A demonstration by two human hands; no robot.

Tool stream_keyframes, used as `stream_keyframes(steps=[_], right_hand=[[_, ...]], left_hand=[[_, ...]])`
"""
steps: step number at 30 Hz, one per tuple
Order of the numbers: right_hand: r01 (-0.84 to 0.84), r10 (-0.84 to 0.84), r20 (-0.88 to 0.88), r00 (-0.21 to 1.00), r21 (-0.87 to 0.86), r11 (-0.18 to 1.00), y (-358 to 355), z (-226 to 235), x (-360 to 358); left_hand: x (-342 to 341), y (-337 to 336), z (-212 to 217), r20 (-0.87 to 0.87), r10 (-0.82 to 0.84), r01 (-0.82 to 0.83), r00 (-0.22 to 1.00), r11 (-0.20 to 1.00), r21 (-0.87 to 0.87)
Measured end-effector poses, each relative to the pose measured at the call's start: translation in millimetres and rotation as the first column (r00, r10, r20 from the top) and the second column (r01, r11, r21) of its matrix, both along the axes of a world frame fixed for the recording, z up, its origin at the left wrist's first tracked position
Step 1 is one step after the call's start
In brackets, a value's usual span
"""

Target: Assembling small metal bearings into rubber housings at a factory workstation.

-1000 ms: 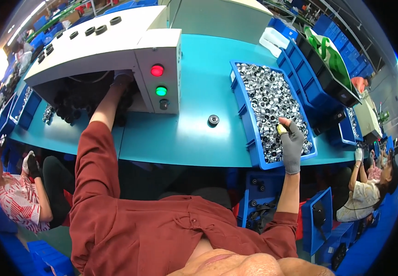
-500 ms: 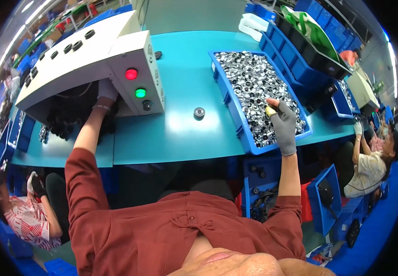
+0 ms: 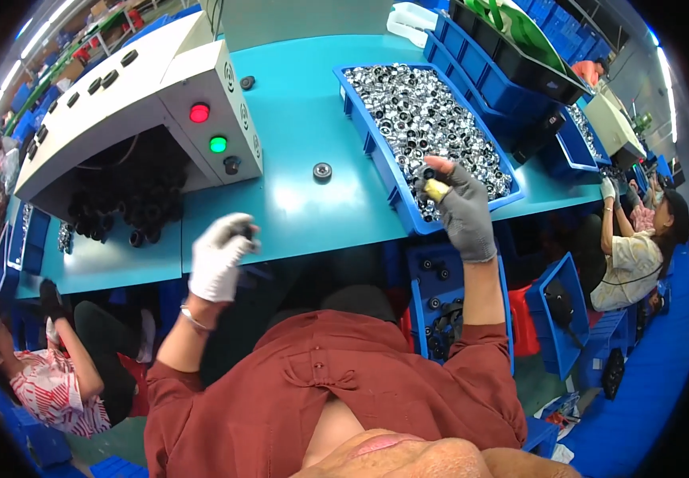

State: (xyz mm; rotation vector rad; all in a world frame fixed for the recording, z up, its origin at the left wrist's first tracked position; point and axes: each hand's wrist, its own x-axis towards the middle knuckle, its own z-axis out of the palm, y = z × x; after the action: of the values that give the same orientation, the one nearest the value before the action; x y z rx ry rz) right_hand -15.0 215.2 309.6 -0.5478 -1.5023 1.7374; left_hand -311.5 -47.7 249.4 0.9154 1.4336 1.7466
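My left hand, in a white glove, hovers at the table's front edge, fingers closed on a small black part. My right hand, in a grey glove with a yellow fingertip, is at the near corner of a blue tray. It pinches a small round part just above the pile. The tray is heaped with several shiny silver round parts.
A grey machine box with a red lamp and a green lamp stands at the left, black parts piled in its opening. One loose part lies on the teal table. Blue bins line the right. People sit at both sides.
My left hand has come out of the machine's opening and back to the table's front edge with a black part. My right hand has stayed at the tray's near corner.
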Motion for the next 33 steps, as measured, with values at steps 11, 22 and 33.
stream_keyframes(steps=[11,22,33], right_hand=[[-0.019,0.02,0.083,0.996,-0.019,1.0,-66,-30,-29],[-0.022,0.022,0.113,0.993,-0.001,1.0,-94,-60,-37],[0.034,-0.022,0.128,0.992,-0.096,0.995,-96,-70,-32]], left_hand=[[101,72,-28,0.751,-0.393,0.221,0.53,0.919,0.325],[97,70,-33,0.797,-0.437,0.231,0.416,0.899,0.373],[94,73,-30,0.846,-0.403,0.181,0.348,0.915,0.361]])
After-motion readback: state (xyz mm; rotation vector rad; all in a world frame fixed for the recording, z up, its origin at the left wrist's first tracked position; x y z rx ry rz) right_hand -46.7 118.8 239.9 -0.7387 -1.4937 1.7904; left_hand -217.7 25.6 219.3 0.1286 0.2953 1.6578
